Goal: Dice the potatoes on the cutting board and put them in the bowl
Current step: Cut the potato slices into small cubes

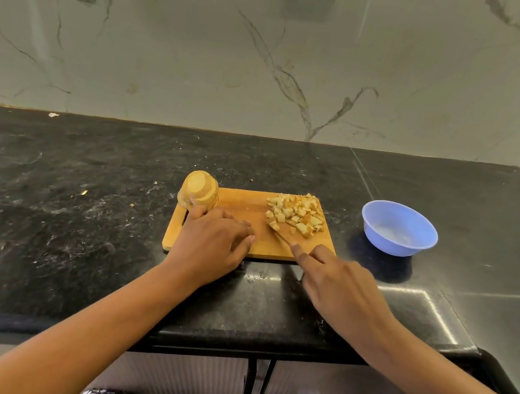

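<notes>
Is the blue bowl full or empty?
Empty: the blue bowl shows a bare inside; the diced potato lies piled on the cutting board.

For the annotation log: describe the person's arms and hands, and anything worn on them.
No sleeves show on the left arm or right arm. The left hand and right hand carry no gloves, rings, watch or bracelets in view.

Potato dice (pixel 296 214) lie on the cutting board (pixel 244 204), bowl (pixel 399 229) right.

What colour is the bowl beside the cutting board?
Light blue, a periwinkle shade; the bowl shows best in the head view.
</notes>
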A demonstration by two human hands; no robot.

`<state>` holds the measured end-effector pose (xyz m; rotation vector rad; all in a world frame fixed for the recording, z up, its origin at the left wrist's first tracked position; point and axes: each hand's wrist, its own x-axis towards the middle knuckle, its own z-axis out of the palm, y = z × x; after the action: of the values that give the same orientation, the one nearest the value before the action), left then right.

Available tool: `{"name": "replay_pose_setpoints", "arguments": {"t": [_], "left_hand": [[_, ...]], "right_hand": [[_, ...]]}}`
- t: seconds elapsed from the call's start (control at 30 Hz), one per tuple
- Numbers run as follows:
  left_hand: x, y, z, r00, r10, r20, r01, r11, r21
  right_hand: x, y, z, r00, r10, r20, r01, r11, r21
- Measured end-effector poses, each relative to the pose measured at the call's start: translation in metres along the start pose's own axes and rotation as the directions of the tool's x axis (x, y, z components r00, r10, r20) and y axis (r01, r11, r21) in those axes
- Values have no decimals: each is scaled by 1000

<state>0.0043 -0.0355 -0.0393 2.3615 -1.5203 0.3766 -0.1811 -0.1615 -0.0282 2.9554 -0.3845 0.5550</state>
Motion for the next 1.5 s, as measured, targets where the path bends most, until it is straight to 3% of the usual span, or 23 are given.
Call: {"name": "replay_pose_setpoints", "arguments": {"t": [0.1,0.43,0.53,0.63,0.8,0.97,1.07,1.17,1.3,1.5], "left_hand": [[1,1,-1,1000,16,-4,-16,1000,-20],[19,7,-1,997,63,43,-62,998,-28],[32,10,0,989,141,32,-140,989,-49],[47,20,2,960,254,114,-250,967,-47],[68,32,12,923,317,217,-319,947,-26],[74,24,16,956,250,156,-244,968,-54],[63,21,9,971,240,25,-230,952,-204],[48,15,4,991,103,-89,-127,935,-332],[37,10,4,994,-88,-58,57,915,-400],[37,9,6,989,-147,8,142,937,-320]], "right_hand": [[0,10,-1,998,47,-34,-47,999,7],[-12,43,-18,966,238,-101,-201,937,285],[-15,51,-13,972,139,-188,-118,986,119],[-15,56,-9,969,28,-247,-39,998,-42],[-18,56,-8,963,-1,-271,-32,992,-119],[-22,55,-12,958,-5,-287,-40,988,-150],[-21,47,-13,957,-11,-291,-28,991,-130],[-14,33,-11,966,-20,-257,9,999,-45],[-2,15,1,978,-60,-201,49,997,-58],[9,18,7,993,44,-107,-49,998,-45]]}}
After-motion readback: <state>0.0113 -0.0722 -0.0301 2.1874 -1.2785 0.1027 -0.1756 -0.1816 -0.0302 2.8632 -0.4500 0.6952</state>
